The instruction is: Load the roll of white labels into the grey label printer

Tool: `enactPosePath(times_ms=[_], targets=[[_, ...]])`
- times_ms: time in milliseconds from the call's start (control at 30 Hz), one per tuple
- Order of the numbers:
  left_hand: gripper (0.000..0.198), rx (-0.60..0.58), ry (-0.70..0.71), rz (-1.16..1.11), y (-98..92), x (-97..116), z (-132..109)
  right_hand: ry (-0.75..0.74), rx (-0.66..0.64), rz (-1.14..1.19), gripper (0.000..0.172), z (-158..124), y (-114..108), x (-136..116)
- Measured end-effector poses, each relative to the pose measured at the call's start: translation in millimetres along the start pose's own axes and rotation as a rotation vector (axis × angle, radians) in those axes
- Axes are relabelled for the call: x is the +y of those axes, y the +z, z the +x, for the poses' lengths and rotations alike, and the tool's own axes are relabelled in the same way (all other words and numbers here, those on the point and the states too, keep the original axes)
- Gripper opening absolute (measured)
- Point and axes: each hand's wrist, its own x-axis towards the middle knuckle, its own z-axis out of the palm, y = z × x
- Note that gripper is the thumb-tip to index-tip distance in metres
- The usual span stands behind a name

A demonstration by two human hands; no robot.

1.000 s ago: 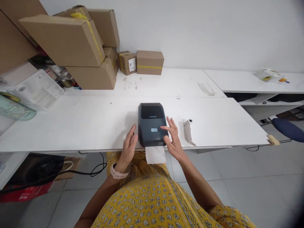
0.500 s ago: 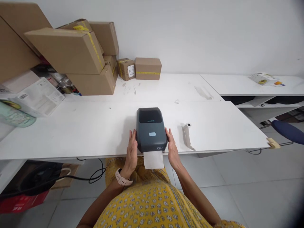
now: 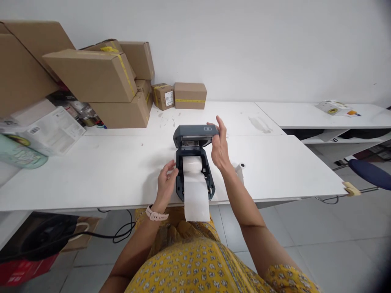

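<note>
A dark label printer stands at the front edge of the white table, its lid swung up. Inside lies a white label roll, and its paper strip hangs forward over the table edge. My right hand grips the lid's right front corner, thumb and fingers around it. At the printer's left side is my left hand, fingers loosely curled and apart, fingertips by the casing; it holds nothing. A small paper roll lies to the right, partly behind my right forearm.
Stacked cardboard boxes and a white box fill the left side, with a green bottle by them. Two smaller boxes stand against the wall, including a long carton. A black cable hangs below the table.
The printer's lid has gone from closed to raised, exposing the roll inside. My right hand moved up and away from me with the lid; my left hand stayed beside the casing.
</note>
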Motion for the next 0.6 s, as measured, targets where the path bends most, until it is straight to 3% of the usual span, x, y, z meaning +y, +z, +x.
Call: enactPosePath(times_ms=[200, 367, 500, 600], targets=[[0.075, -0.088, -0.167, 0.21, -1.1, -12.2, -0.6, 0.111, -0.045, -0.089, 0.074, 63.2, 7.9, 8.5], [0.057, -0.129, -0.161, 0.278, 1.8, -7.8, 15.1, 0.209, -0.066, -0.076, 0.081, 96.7, 15.6, 25.1], [0.047, -0.158, -0.146, 0.401, 3.7, -6.8, 27.6, 0.144, -0.123, -0.018, 0.079, 102.9, 7.0, 27.1], [0.043, -0.17, -0.131, 0.496, 4.8, -5.1, 31.0, -0.009, -0.064, -0.077, 0.073, 84.0, -10.8, 9.7]])
